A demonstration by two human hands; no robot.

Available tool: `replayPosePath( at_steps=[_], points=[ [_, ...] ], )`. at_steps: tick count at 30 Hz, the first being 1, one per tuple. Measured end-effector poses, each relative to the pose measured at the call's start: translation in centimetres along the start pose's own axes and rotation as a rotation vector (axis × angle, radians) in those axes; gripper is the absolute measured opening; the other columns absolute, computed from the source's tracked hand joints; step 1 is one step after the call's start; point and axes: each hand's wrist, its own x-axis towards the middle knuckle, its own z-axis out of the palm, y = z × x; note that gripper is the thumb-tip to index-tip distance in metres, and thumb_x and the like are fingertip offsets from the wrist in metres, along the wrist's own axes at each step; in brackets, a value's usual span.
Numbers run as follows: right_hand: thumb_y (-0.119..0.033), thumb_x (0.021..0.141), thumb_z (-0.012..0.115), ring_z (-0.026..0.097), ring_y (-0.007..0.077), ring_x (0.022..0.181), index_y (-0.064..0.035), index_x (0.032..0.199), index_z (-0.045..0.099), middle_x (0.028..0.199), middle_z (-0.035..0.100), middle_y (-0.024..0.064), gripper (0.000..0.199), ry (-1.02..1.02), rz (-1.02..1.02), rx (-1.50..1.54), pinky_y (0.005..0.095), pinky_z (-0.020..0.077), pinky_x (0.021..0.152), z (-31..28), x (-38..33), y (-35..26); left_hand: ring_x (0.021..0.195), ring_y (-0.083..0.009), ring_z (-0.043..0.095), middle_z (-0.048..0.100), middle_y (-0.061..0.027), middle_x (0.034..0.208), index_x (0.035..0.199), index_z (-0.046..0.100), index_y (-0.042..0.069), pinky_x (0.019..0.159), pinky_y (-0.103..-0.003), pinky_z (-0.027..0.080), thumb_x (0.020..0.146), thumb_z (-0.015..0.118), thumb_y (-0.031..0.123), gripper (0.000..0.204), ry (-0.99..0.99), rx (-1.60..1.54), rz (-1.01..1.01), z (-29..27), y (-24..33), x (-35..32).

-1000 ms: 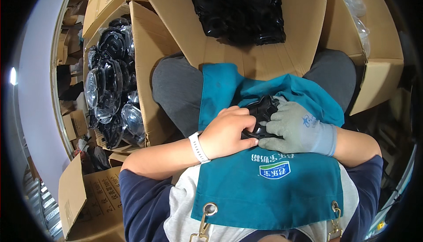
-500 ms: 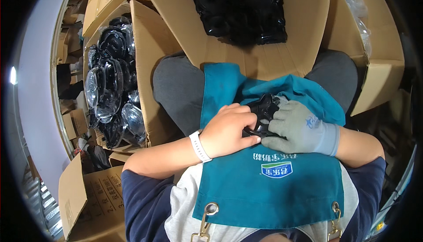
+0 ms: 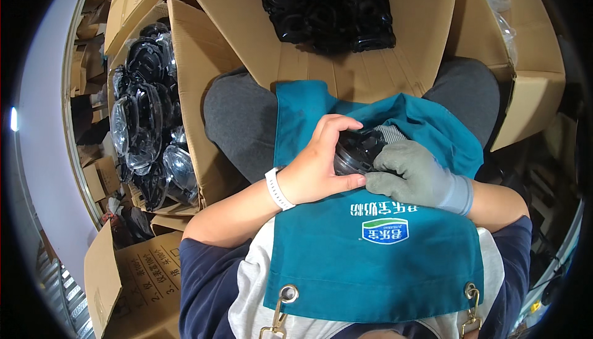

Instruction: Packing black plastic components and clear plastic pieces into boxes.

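A glossy black plastic part (image 3: pixel 355 152) with a rounded, see-through-looking face rests in my lap on the teal apron (image 3: pixel 370 277). My bare left hand (image 3: pixel 318 166), with a white band at its wrist, spans the part's left side. Its fingers curl over the far edge and its thumb lies along the near edge. My right hand (image 3: pixel 407 169), in a grey glove, closes on the part's right side, thumb near the left thumb. A grey striped piece of cloth or cuff (image 3: pixel 391 134) shows behind the glove. The glove hides the part's right end.
Ahead, between my knees, an open cardboard box (image 3: pixel 420 30) holds stacked black plastic parts (image 3: pixel 327 15). Another carton (image 3: pixel 201 73) at left holds black parts in clear wrap (image 3: pixel 148 104). A carton (image 3: pixel 537 98) with clear plastic stands right; an open-flapped one (image 3: pixel 145 283) sits lower left.
My left fingers have spread and shifted to the part's far edge. The part has turned, showing more of its shiny rounded face. The whole view has shifted slightly.
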Motion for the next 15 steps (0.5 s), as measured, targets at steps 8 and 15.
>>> replayPosePath(
  at_steps=[8,15],
  points=[
    [-0.026,0.085,0.072,0.058,0.0315,0.057,-0.0019,0.072,0.065,0.063,0.059,0.0147,0.028,0.082,-0.125,-0.017,0.043,0.0406,0.052,0.6,-0.3,0.6,0.126,-0.0339,0.043,0.038,-0.0203,0.134,0.136,0.032,0.004,0.107,-0.04,0.039,0.067,0.088,0.02,0.09,0.049,-0.01,-0.097,0.5,0.1,-0.4],
    [-0.032,0.084,0.073,0.058,0.0318,0.056,-0.0022,0.069,0.063,0.063,0.059,0.0148,0.034,0.07,-0.186,-0.15,0.0436,0.0404,0.051,0.1,0.1,0.1,0.134,-0.0346,0.037,0.039,-0.0191,0.138,0.136,0.033,0.009,0.112,-0.047,0.033,0.061,0.092,0.028,0.097,0.076,-0.004,-0.043,-0.9,0.6,-0.1]
  ],
)
